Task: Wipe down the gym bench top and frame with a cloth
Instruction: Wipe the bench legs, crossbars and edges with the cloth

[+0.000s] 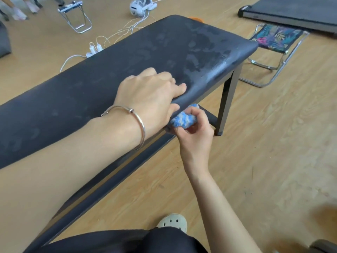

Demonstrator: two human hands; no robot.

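Note:
A long gym bench with a dark padded top (113, 70) runs from lower left to upper right; damp patches show near its far end. My left hand (151, 94), with a silver bangle at the wrist, grips the near edge of the pad, thumb under the rim. Just beneath that edge my right hand (193, 125) is closed on a bunched blue-and-white cloth (184, 119), which presses against the underside frame rail (113, 172). A dark metal leg (227, 99) stands to the right of the cloth.
Wooden floor all around. A folding stool with a patterned seat (273, 39) stands right of the bench end, a treadmill deck (291, 13) behind it. A power strip with white cables (93, 50), a white headset (142, 6) and another stool frame (76, 17) lie beyond. My shoe (173, 221) is below.

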